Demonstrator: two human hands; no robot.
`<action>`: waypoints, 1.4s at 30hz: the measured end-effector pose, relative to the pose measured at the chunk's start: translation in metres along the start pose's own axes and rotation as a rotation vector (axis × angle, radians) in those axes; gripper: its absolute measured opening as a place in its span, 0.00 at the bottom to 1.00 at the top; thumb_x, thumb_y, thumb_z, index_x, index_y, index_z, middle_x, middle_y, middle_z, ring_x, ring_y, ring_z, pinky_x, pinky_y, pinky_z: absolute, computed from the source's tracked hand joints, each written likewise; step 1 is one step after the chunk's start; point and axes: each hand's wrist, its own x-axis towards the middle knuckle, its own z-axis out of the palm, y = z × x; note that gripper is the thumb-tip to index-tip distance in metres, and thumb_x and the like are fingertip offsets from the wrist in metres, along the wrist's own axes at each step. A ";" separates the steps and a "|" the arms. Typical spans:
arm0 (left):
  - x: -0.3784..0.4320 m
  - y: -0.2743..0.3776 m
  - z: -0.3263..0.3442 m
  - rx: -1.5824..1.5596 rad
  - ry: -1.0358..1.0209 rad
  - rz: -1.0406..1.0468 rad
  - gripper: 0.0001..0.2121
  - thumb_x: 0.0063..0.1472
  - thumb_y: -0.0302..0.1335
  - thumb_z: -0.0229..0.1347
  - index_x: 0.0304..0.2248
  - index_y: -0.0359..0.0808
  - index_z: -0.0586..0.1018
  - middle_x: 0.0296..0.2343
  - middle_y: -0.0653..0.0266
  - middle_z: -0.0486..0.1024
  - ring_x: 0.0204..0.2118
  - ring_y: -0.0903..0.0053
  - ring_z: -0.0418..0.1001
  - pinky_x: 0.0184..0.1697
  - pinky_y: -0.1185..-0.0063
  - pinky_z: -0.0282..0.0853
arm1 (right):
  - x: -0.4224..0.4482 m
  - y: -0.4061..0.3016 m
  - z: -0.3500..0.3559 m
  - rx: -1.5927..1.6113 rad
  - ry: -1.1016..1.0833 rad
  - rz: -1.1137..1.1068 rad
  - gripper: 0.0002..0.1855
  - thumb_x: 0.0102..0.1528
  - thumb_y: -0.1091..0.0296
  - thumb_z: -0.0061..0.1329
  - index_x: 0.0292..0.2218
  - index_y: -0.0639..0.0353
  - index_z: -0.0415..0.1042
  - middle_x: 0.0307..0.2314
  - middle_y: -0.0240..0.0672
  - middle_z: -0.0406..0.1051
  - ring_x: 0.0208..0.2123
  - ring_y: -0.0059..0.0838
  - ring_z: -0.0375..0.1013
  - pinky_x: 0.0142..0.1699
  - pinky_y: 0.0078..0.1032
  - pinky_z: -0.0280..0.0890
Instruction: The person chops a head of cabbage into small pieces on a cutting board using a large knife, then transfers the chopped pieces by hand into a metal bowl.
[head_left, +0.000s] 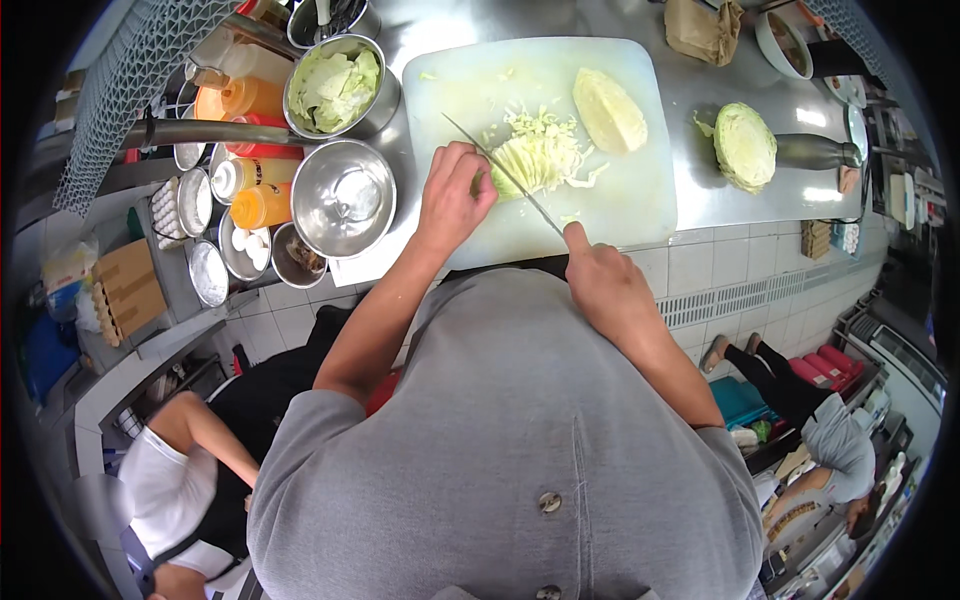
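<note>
My right hand (607, 281) is closed around the handle of a kitchen knife (525, 192). Its blade slants up and left across the white cutting board (630, 199), close against the fingers of my left hand (456, 191). Those fingers are curled over the left end of a cabbage piece, mostly hidden beneath them. Right of the blade lies sliced cabbage (536, 159), in a fanned row with loose shreds above it. A cabbage wedge (609, 112) rests at the board's upper right. Off the board to the right, a cut cabbage half (745, 148) sits on the steel counter.
Left of the board stand a bare steel bowl (343, 199) and a steel pot of cabbage leaves (335, 90). Sauce bottles (261, 205) and a bowl of eggs (250, 247) are beyond them. A paper bag (701, 31) is at the back right. Co-workers (180, 465) stand behind on both sides.
</note>
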 end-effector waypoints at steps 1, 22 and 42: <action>0.000 0.000 0.000 -0.004 0.001 0.002 0.10 0.45 0.15 0.57 0.30 0.32 0.74 0.32 0.56 0.70 0.36 0.59 0.70 0.38 0.70 0.67 | -0.001 0.000 0.000 -0.006 -0.006 0.009 0.10 0.57 0.76 0.38 0.41 0.64 0.58 0.25 0.60 0.71 0.30 0.65 0.71 0.37 0.54 0.64; -0.005 0.000 -0.005 -0.025 -0.008 -0.005 0.13 0.43 0.16 0.57 0.32 0.32 0.73 0.33 0.55 0.69 0.36 0.58 0.68 0.39 0.68 0.67 | 0.004 -0.002 0.008 -0.022 0.016 -0.021 0.09 0.57 0.76 0.39 0.40 0.65 0.58 0.24 0.58 0.71 0.29 0.63 0.72 0.35 0.53 0.66; -0.006 -0.002 -0.001 -0.001 0.008 -0.023 0.12 0.43 0.16 0.57 0.30 0.33 0.72 0.32 0.57 0.69 0.34 0.58 0.68 0.37 0.68 0.68 | 0.004 0.000 0.020 -0.051 0.002 -0.036 0.11 0.56 0.77 0.37 0.43 0.63 0.57 0.23 0.60 0.70 0.28 0.64 0.73 0.35 0.54 0.67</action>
